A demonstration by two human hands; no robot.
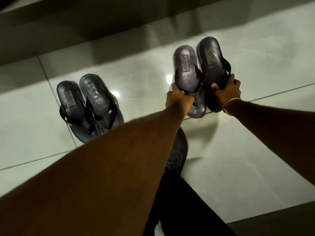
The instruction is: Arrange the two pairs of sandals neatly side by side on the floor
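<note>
A dark blue-black pair of sandals (88, 106) lies on the white tiled floor (139, 77) at the left, the two soles touching, heels pointing away from me. At the right is a purplish pair. My left hand (179, 98) grips the strap of the left purple sandal (185, 68). My right hand (227, 91), with a yellow thread on its wrist, grips the strap of the right purple sandal (213, 60). The two purple sandals lie close beside each other; I cannot tell whether they rest on the floor or hover just above it.
A dark wall base or step (85, 31) runs along the far side of the floor. My own dark shoe (179, 150) and black trouser leg (184, 210) stand just behind the purple pair. Grout lines cross the tiles.
</note>
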